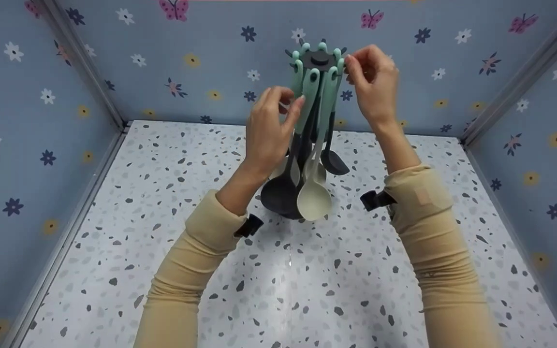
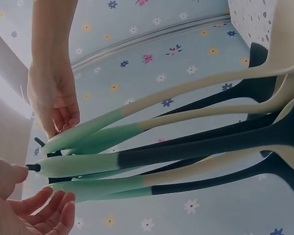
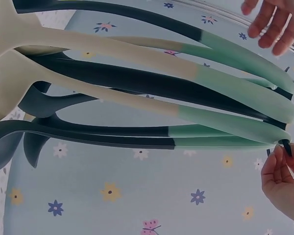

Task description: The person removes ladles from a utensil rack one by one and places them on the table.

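Observation:
A black round utensil holder [image 1: 319, 59] carries several hanging kitchen utensils with mint-green handles. Among them are a black ladle [image 1: 279, 193], a cream spoon [image 1: 315, 200] and a small black utensil [image 1: 334, 163]. My right hand [image 1: 377, 82] is at the far right of the holder, thumb and index finger pinching a hook [image 3: 286, 147] by a handle's end. On the other side, my left hand [image 1: 271, 130] has loosely bent fingers beside the front handles. In the left wrist view its thumb [image 2: 12, 174] lies close to a hook tip, with the fingers below the handles.
The utensils hang over a white speckled tabletop [image 1: 288, 290]. Behind is a blue flowered panel [image 1: 230, 67], with similar panels at left [image 1: 22, 145] and right [image 1: 549, 145]. Black wrist mounts [image 1: 249, 225] sit at the sleeve cuffs.

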The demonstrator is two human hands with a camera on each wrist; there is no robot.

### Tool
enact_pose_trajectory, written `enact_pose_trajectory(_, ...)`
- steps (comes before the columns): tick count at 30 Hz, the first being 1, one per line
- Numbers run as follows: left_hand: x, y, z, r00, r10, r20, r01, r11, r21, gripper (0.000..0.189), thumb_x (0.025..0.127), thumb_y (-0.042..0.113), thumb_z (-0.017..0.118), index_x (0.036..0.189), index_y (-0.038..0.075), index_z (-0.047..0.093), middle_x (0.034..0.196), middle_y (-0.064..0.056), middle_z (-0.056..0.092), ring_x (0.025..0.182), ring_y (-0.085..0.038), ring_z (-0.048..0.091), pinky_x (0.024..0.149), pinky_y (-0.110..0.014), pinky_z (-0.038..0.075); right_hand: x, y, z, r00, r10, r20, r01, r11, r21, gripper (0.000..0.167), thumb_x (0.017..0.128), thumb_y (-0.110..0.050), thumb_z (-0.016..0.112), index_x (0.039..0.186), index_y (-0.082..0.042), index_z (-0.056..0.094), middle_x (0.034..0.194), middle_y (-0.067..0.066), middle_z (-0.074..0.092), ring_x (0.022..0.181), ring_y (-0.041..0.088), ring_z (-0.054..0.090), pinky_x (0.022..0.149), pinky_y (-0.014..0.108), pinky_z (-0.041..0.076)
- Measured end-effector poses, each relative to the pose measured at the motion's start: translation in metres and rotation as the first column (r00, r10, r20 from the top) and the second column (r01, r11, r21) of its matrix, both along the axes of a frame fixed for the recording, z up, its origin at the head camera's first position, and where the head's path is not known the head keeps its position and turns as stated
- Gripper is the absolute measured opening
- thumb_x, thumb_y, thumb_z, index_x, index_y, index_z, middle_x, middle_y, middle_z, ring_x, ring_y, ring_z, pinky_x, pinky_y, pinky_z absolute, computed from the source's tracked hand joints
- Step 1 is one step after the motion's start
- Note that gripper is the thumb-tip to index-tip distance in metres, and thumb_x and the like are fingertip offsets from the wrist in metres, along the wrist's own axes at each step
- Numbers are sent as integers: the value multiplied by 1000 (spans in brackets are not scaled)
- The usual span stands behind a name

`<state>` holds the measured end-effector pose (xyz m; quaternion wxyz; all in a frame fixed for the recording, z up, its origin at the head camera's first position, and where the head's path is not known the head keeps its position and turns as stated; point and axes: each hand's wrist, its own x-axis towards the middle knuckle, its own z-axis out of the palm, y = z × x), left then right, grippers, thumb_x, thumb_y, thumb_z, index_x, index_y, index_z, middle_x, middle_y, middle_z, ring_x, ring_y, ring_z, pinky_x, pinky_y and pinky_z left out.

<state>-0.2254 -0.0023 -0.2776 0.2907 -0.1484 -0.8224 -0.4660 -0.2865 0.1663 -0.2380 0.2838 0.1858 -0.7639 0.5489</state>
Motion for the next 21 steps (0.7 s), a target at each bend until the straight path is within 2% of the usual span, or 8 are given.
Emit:
enact_pose_trajectory(7, 9, 4, -37, 998, 57, 34, -55, 997, -61, 29, 84, 25, 62, 100, 1, 57, 96, -10, 55, 85, -21, 54, 70, -29, 44, 2, -4, -2, 1000, 21, 10, -20, 999, -45, 9, 86, -6, 57, 78, -2, 58, 73, 7, 55, 62, 13, 50, 58, 21, 41)
enact_pose_trajectory(12, 10, 9, -61, 993, 101, 58, -96, 992, -85, 31, 80, 22, 67, 99, 1, 56, 97, -10, 54, 88, -21, 55, 72, -32, 45, 15, -10, 6, 999, 32, 15, -31, 998, -56, 10, 87, -2, 55, 77, 0, 57, 72, 8, 54, 61, 12, 49, 58, 21, 40)
enact_pose_trajectory(16, 10, 14, -75, 989, 128, 75, -121, 989, -86, 32, 79, 21, 68, 100, 2, 55, 97, -9, 54, 88, -20, 56, 72, -32, 46, 25, -14, 13, 999, 38, 20, -37, 998, -59, 11, 87, 0, 54, 76, 0, 57, 72, 7, 54, 61, 12, 48, 57, 20, 39)
enact_pose_trajectory(21, 6, 17, -87, 987, 140, 76, -135, 988, -69, 31, 80, 20, 67, 101, 2, 54, 96, -8, 54, 88, -19, 56, 71, -31, 46, 26, -14, 14, 999, 36, 20, -35, 997, -66, 11, 87, 1, 54, 76, 0, 56, 72, 11, 54, 60, 12, 48, 57, 20, 39)
